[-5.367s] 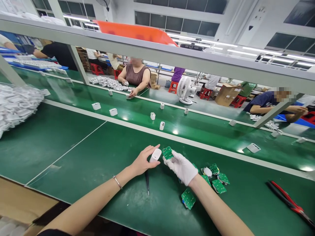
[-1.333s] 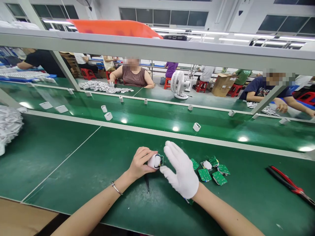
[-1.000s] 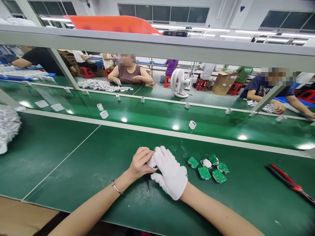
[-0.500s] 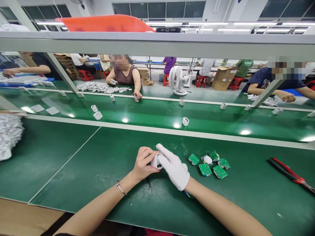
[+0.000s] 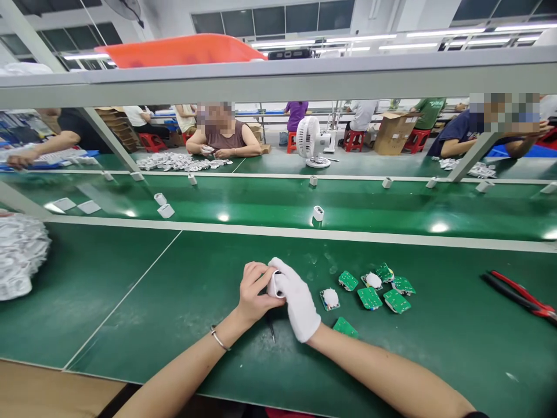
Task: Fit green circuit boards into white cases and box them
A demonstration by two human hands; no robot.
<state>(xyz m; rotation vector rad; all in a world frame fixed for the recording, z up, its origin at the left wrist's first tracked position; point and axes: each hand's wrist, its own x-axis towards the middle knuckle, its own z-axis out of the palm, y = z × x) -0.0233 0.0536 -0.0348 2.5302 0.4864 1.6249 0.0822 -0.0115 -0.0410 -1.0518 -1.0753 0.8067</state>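
Observation:
My bare left hand [image 5: 253, 292] is closed around a small white plastic casing [image 5: 274, 284], held just above the green mat. My right hand [image 5: 296, 297], in a white glove, presses its fingers against the casing's open end from the right. A thin dark tool [image 5: 271, 327] lies on the mat under my hands. Several small green circuit boards [image 5: 369, 297] lie just right of my hands, some with white parts on them.
Red-handled pliers [image 5: 522, 295] lie at the far right. A pile of white parts [image 5: 20, 255] sits at the left. Beyond a pale rail, a conveyor belt [image 5: 391, 206] carries white casings [image 5: 318, 213]. Other people sit across it, near a white fan [image 5: 310, 141].
My gloved right hand came down from spread open onto the casing and now presses on its end. The green board seen in the casing's opening is now covered. The belt's casings drifted left.

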